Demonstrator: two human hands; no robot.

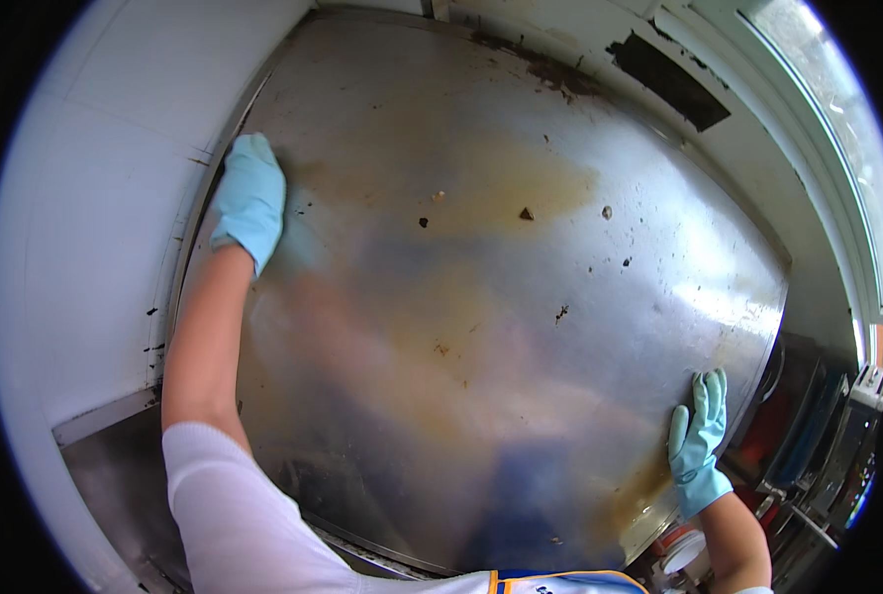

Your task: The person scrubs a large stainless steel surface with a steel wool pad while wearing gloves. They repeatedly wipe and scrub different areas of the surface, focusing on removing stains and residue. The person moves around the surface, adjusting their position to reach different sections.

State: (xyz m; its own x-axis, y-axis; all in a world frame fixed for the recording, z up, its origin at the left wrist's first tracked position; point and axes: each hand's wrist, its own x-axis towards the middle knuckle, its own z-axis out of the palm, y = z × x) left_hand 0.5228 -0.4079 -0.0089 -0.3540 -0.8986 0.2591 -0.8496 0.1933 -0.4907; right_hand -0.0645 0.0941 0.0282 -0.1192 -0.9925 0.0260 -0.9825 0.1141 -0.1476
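Note:
A large stainless steel sheet or tabletop (481,287) lies in front of me, smeared with brownish film and dotted with dark crumbs (527,214). At its far left edge is my left hand (251,198) in a pale turquoise rubber glove. Its fingers are bent and closed by the edge; what they hold, if anything, is hidden. My right hand (699,441), gloved alike, rests on the near right part of the steel with fingers outstretched and nothing in it.
A white wall (115,198) runs along the left side. Past the far right edge are a window frame (818,109) and a dark rectangular patch (669,79). Racks and kitchen items crowd the lower right, including a white round container (683,550).

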